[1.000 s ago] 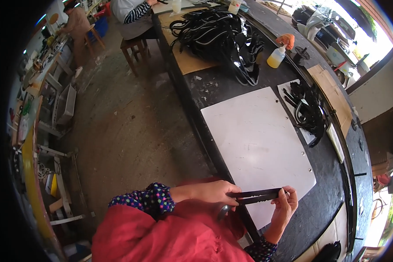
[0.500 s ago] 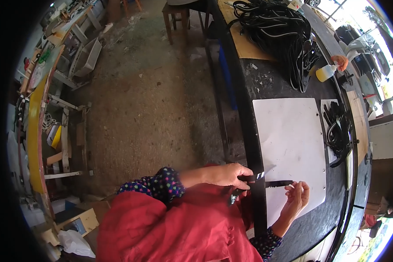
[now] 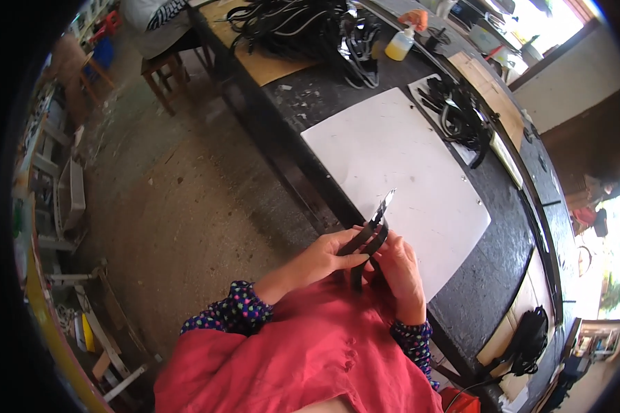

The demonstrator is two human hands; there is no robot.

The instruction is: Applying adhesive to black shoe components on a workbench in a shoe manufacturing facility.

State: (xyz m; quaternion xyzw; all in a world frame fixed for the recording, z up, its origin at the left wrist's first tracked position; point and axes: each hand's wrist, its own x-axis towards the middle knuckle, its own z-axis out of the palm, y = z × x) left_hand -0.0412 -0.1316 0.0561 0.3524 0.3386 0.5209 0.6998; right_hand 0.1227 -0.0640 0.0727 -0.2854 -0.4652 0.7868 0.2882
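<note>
Both hands (image 3: 365, 258) grip black strap (image 3: 368, 237) w/ buckle.

Daylight floods in from the upper right, beyond the dark workbench (image 3: 503, 275), where the window area burns out to plain white. The white sheet (image 3: 399, 165) on that workbench is bright but keeps its edges. Shadows are soft; the bench's near face and the floor beside it sit dimmer. Fisheye bending curves the bench edge, and a black vignette rings the frame. Focus is fair at centre; the black straps (image 3: 303, 27) beyond the sheet smear slightly.
</note>
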